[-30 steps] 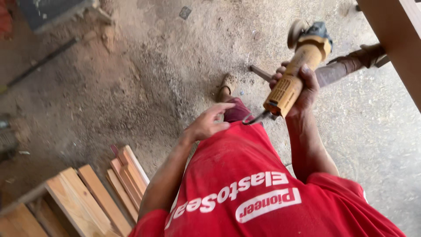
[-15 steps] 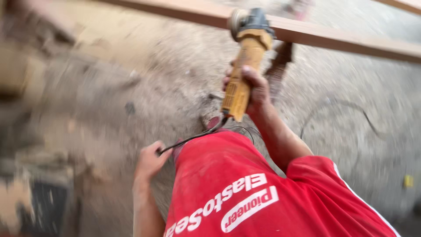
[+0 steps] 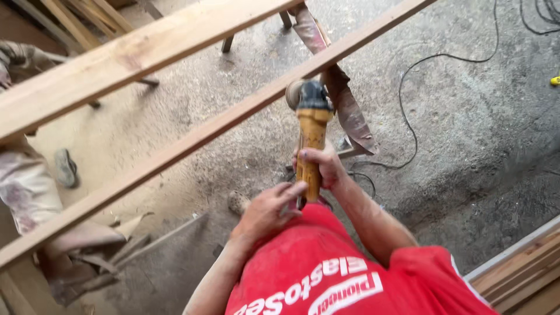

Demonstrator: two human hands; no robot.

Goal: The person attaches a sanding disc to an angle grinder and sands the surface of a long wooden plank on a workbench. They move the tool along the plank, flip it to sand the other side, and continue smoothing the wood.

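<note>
Yellow-bodied, the angle grinder (image 3: 310,137) is gripped in the closed right hand (image 3: 322,166), its disc held at the near edge of the long wooden plank (image 3: 192,137), apparently touching; the left hand (image 3: 265,210), fingers half curled, rests at the tool's rear end; sanding of that edge seems in hand; a steady two-handed pass along the plank is called for next.

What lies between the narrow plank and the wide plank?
In the head view, only dusty floor shows through the gap between the narrow plank and the wide plank, plus a trestle leg near the top.
</note>
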